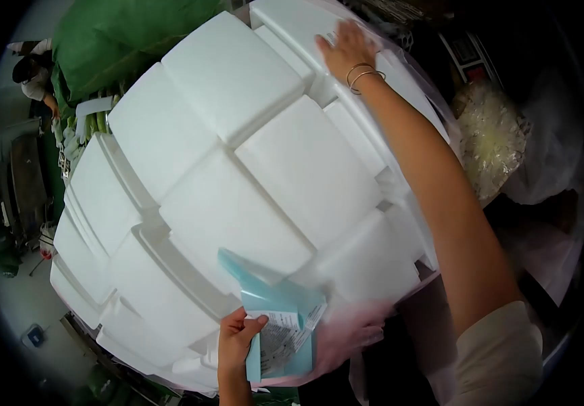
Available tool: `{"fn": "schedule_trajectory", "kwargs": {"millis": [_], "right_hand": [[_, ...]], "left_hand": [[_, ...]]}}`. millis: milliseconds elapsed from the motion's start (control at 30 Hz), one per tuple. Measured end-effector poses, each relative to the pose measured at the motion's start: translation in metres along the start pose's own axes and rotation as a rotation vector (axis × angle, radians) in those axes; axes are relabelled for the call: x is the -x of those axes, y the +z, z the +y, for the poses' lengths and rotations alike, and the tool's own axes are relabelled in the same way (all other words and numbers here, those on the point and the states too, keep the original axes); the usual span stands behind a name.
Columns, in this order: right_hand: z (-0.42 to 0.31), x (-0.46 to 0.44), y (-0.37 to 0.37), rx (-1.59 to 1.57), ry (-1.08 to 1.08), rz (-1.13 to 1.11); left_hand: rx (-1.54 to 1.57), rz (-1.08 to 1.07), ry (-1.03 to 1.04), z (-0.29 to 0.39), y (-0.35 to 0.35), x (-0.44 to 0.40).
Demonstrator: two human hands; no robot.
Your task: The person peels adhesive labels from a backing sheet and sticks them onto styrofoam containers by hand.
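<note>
My left hand (239, 336), low in the view, pinches a light blue sheet (271, 294) together with a clear packet of printed labels (285, 338). The sheet's upper end curls over the white boxes. My right hand (349, 54) lies with its fingers spread on a white box (298, 24) at the top of the view; two thin bangles circle that wrist. Many white boxes (309, 169) are packed side by side between my two arms and out to the left. Pink translucent plastic (353, 331) wraps their near edge.
A large green sack (116, 40) sits at the upper left, with another person (35, 78) beyond it. On the right stands a clear plastic bag with pale contents (491, 135), beside more translucent plastic (555, 149). A blue object (33, 335) is on the floor at the lower left.
</note>
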State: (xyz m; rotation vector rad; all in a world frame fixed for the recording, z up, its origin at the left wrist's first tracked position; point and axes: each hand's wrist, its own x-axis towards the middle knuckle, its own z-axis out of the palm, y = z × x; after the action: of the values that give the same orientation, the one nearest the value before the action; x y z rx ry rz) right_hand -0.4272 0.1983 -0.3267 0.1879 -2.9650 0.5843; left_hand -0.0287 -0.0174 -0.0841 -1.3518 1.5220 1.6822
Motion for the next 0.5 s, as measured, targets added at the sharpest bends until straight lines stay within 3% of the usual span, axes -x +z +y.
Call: {"fn": "schedule_trajectory", "kwargs": {"millis": [67,100,133,200,233,300,367,433,500], "right_hand": [[-0.002,0.009,-0.019,0.057,0.476,0.020],[-0.015,0.030,-0.037,0.080,0.354,0.017],[-0.040,0.060,-0.063,-0.023,0.188,-0.168],[-0.084,0.136,-0.124,-0.820,-0.147,-0.610],[-0.106,0.171,-0.158,-0.813,-0.356,-0.663],[-0.134,0.193,-0.210,-1.063,-0.203,-1.147],[-0.136,0.193,-0.209,-1.074,-0.158,-1.222],[-0.136,0.184,-0.212,-1.086,-0.109,-1.288],[-0.135,0.175,-0.221,-1.226,0.009,-1.112]], "left_hand": [[-0.003,-0.044,0.028,0.012,0.006,0.008],[-0.010,-0.088,0.049,0.020,0.010,0.013],[-0.028,-0.094,0.067,0.026,0.015,0.016],[-0.133,-0.136,0.154,0.040,0.017,0.014],[-0.276,-0.183,0.187,0.042,0.016,0.017],[-0.241,-0.197,0.196,0.049,0.021,0.015],[-0.211,-0.206,0.228,0.053,0.020,0.015],[-0.192,-0.354,0.179,0.056,0.016,0.018],[-0.109,-0.403,0.154,0.058,0.020,0.026]]}}
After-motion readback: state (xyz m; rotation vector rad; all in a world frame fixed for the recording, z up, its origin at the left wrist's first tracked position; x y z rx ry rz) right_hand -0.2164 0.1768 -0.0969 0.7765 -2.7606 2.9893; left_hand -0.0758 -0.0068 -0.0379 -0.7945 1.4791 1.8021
